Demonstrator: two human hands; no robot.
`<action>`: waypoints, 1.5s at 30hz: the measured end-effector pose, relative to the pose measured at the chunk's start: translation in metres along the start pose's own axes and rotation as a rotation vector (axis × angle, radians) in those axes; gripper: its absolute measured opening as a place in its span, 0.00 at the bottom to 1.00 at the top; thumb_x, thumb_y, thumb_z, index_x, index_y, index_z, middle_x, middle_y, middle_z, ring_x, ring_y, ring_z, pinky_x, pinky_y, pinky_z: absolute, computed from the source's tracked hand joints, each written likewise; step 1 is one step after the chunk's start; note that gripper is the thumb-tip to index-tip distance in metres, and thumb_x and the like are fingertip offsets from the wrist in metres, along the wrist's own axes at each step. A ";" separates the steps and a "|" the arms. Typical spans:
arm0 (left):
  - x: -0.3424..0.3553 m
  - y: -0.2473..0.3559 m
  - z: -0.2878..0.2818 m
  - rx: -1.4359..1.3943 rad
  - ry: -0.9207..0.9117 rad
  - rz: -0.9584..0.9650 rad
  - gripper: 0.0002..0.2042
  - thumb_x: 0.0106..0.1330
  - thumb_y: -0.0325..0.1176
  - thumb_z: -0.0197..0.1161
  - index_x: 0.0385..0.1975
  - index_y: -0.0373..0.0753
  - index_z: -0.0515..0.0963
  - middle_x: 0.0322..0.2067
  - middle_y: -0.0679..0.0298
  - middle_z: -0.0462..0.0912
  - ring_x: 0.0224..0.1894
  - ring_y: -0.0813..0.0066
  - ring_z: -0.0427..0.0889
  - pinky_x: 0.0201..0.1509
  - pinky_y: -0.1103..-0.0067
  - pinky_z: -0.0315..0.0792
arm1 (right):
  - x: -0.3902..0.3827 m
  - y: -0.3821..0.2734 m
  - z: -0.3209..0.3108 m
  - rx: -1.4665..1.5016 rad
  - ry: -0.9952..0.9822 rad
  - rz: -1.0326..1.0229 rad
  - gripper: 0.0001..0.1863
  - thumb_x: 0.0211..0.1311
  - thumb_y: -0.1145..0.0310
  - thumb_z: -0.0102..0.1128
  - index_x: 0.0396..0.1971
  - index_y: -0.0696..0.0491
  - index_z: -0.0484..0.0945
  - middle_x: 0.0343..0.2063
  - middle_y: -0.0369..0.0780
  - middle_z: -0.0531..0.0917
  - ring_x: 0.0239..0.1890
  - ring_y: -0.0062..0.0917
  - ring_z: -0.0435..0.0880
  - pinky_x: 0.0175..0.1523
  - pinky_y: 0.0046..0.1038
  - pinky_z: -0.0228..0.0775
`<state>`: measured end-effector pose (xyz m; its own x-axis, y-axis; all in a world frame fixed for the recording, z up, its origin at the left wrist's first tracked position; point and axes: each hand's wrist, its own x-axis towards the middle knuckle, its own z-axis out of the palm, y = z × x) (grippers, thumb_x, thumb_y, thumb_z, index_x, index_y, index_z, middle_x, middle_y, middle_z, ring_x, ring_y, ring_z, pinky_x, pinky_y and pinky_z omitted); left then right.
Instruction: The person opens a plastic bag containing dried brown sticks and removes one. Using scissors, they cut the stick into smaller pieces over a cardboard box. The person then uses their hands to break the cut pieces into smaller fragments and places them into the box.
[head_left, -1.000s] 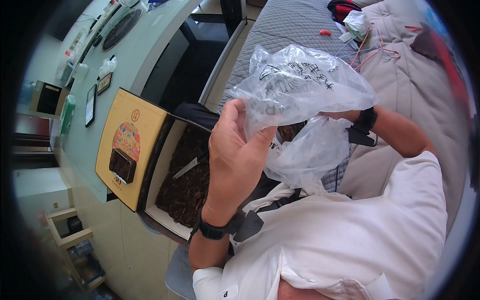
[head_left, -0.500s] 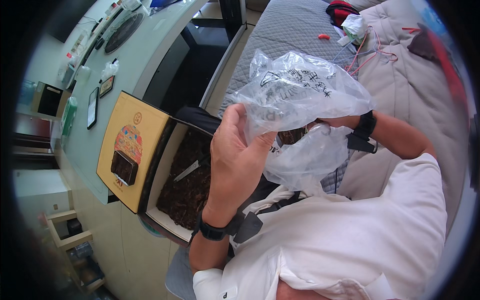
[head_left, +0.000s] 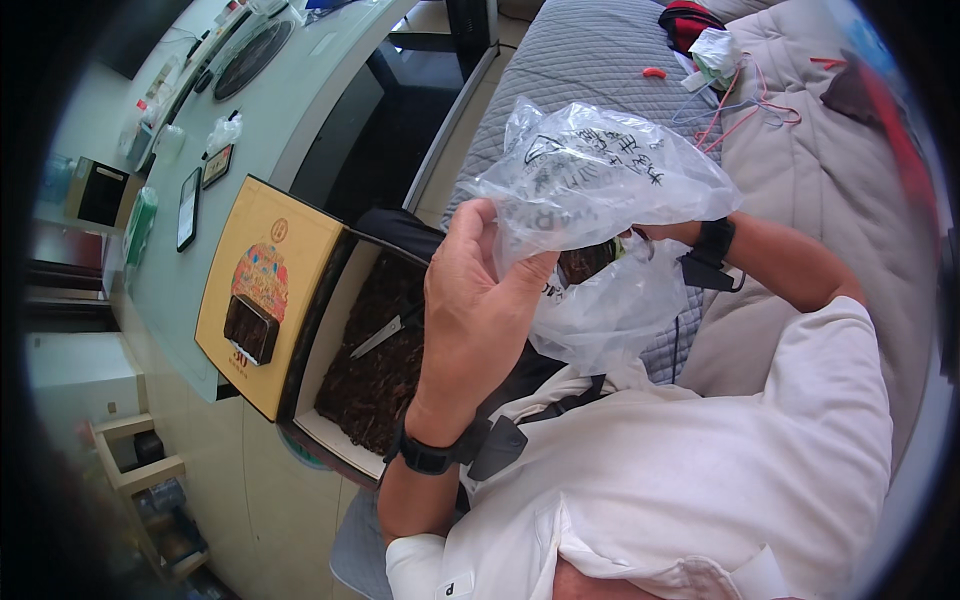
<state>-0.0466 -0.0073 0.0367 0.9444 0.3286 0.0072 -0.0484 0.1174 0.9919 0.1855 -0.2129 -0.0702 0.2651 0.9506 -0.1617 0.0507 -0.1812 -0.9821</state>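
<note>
My left hand (head_left: 472,305) is closed on the rim of a clear plastic bag (head_left: 610,165) with black handwriting, thumb on one side and fingers partly behind the film. At the bag's mouth sits a dark brown bundle (head_left: 588,262) with a pale green edge. My right hand (head_left: 668,232) reaches into the bag from the right beside this bundle. Its fingers are mostly covered by plastic; they look curled, and what they grip is unclear. Left of my left hand stands an open box (head_left: 308,400) of dark brown shredded stuff (head_left: 365,385), with scissors (head_left: 378,336) lying on top.
A small dark tray (head_left: 252,328) rests on the box's yellow lid (head_left: 225,345). Two phone-like devices lie on the glass-topped table (head_left: 165,290); the nearer is a phone (head_left: 188,208). Coat hangers (head_left: 765,105) and a red object (head_left: 654,72) are on the sofa (head_left: 780,180).
The bag has shifted slightly left, and my right hand has moved a little left with it. More of the brown bundle and its green edge shows at the mouth. My left hand keeps its hold.
</note>
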 end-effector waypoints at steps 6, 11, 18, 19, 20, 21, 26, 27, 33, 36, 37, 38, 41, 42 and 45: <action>0.000 0.000 0.000 -0.026 0.008 -0.003 0.20 0.72 0.32 0.68 0.58 0.30 0.71 0.50 0.60 0.84 0.51 0.81 0.81 0.56 0.83 0.75 | 0.005 -0.004 0.001 -0.219 0.030 -0.053 0.05 0.73 0.69 0.59 0.42 0.53 0.80 0.30 0.36 0.80 0.31 0.16 0.78 0.32 0.21 0.67; -0.001 0.001 0.003 -0.073 0.010 0.018 0.20 0.72 0.28 0.66 0.59 0.28 0.70 0.50 0.59 0.84 0.50 0.81 0.82 0.56 0.82 0.75 | 0.015 -0.004 0.003 -0.321 0.046 -0.039 0.06 0.73 0.69 0.59 0.42 0.54 0.80 0.31 0.36 0.81 0.32 0.17 0.79 0.33 0.21 0.69; -0.004 -0.001 0.007 -0.093 0.027 0.011 0.20 0.72 0.26 0.65 0.59 0.27 0.69 0.50 0.58 0.84 0.51 0.80 0.82 0.57 0.82 0.75 | 0.034 0.002 0.002 -0.416 0.080 -0.028 0.07 0.73 0.69 0.59 0.44 0.54 0.80 0.33 0.37 0.82 0.33 0.18 0.80 0.35 0.22 0.71; -0.003 -0.002 0.007 -0.093 0.035 0.012 0.20 0.71 0.26 0.66 0.58 0.26 0.69 0.50 0.56 0.84 0.50 0.78 0.83 0.56 0.81 0.76 | 0.039 0.003 0.002 -0.423 0.079 -0.030 0.07 0.73 0.69 0.59 0.44 0.54 0.80 0.33 0.37 0.82 0.33 0.18 0.81 0.35 0.22 0.71; -0.003 -0.005 0.008 -0.093 0.044 0.013 0.20 0.70 0.26 0.67 0.57 0.25 0.69 0.49 0.54 0.84 0.50 0.77 0.83 0.55 0.80 0.78 | 0.041 0.004 0.002 -0.428 0.082 -0.031 0.07 0.73 0.69 0.59 0.44 0.54 0.80 0.33 0.38 0.82 0.34 0.19 0.81 0.36 0.22 0.71; -0.002 -0.006 0.008 -0.092 0.052 0.014 0.20 0.70 0.26 0.68 0.56 0.25 0.70 0.48 0.53 0.85 0.49 0.76 0.84 0.53 0.78 0.79 | 0.042 0.004 0.001 -0.425 0.078 -0.029 0.07 0.73 0.69 0.58 0.44 0.54 0.80 0.34 0.38 0.82 0.34 0.19 0.81 0.36 0.22 0.72; -0.001 -0.007 0.005 -0.031 0.020 -0.014 0.21 0.73 0.26 0.65 0.60 0.26 0.69 0.51 0.56 0.84 0.52 0.79 0.82 0.58 0.82 0.75 | 0.041 0.002 -0.003 -0.412 0.079 -0.031 0.07 0.74 0.69 0.58 0.45 0.55 0.81 0.35 0.38 0.83 0.35 0.20 0.82 0.37 0.23 0.73; 0.000 -0.006 0.004 -0.028 0.024 -0.007 0.20 0.72 0.26 0.65 0.60 0.26 0.69 0.51 0.56 0.84 0.52 0.79 0.82 0.58 0.82 0.76 | 0.040 0.002 -0.004 -0.399 0.074 -0.034 0.08 0.74 0.69 0.58 0.45 0.55 0.81 0.35 0.38 0.83 0.35 0.20 0.82 0.38 0.23 0.73; 0.003 -0.003 0.001 -0.053 0.068 0.047 0.22 0.69 0.27 0.69 0.57 0.24 0.69 0.50 0.51 0.84 0.51 0.74 0.84 0.56 0.77 0.78 | 0.021 -0.009 -0.013 -0.310 0.056 -0.046 0.08 0.74 0.69 0.58 0.46 0.55 0.81 0.36 0.39 0.84 0.36 0.21 0.83 0.39 0.23 0.75; 0.004 -0.002 0.002 -0.045 0.058 0.062 0.22 0.70 0.28 0.68 0.58 0.24 0.69 0.51 0.51 0.84 0.52 0.74 0.83 0.56 0.78 0.78 | 0.010 -0.011 -0.017 -0.270 0.057 -0.050 0.09 0.74 0.69 0.58 0.46 0.56 0.81 0.37 0.40 0.85 0.37 0.22 0.84 0.40 0.23 0.76; 0.004 -0.002 0.002 -0.053 0.057 0.061 0.22 0.70 0.28 0.68 0.58 0.24 0.69 0.51 0.51 0.84 0.52 0.74 0.83 0.57 0.78 0.78 | 0.008 -0.011 -0.017 -0.257 0.055 -0.055 0.09 0.74 0.69 0.58 0.47 0.56 0.81 0.37 0.40 0.85 0.37 0.22 0.84 0.40 0.23 0.76; 0.004 -0.002 0.001 -0.060 0.057 0.060 0.23 0.70 0.28 0.68 0.58 0.24 0.69 0.51 0.51 0.84 0.52 0.74 0.83 0.57 0.78 0.78 | 0.006 -0.011 -0.018 -0.249 0.055 -0.058 0.09 0.74 0.69 0.58 0.47 0.56 0.81 0.37 0.40 0.85 0.37 0.22 0.85 0.40 0.24 0.76; 0.004 0.000 0.002 -0.051 0.060 0.057 0.22 0.70 0.29 0.68 0.58 0.24 0.69 0.50 0.52 0.84 0.52 0.75 0.83 0.57 0.78 0.77 | 0.004 -0.009 -0.017 -0.231 0.050 -0.080 0.09 0.74 0.69 0.58 0.47 0.56 0.81 0.38 0.40 0.86 0.38 0.23 0.85 0.41 0.24 0.77; 0.004 0.000 0.002 -0.043 0.062 0.055 0.22 0.70 0.29 0.68 0.58 0.25 0.69 0.50 0.52 0.84 0.52 0.75 0.83 0.57 0.78 0.77 | 0.003 -0.008 -0.016 -0.228 0.045 -0.090 0.10 0.74 0.69 0.58 0.47 0.56 0.81 0.38 0.41 0.86 0.38 0.23 0.85 0.41 0.24 0.78; 0.003 0.000 0.001 -0.054 0.060 0.052 0.22 0.71 0.29 0.68 0.58 0.25 0.69 0.50 0.53 0.84 0.51 0.76 0.83 0.57 0.79 0.77 | 0.004 -0.003 -0.015 -0.223 0.034 -0.131 0.10 0.74 0.69 0.58 0.48 0.56 0.81 0.39 0.41 0.86 0.38 0.23 0.86 0.42 0.24 0.78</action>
<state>-0.0438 -0.0073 0.0371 0.9190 0.3912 0.0493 -0.1161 0.1488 0.9820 0.2005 -0.2123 -0.0669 0.2745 0.9612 -0.0272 0.2971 -0.1117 -0.9483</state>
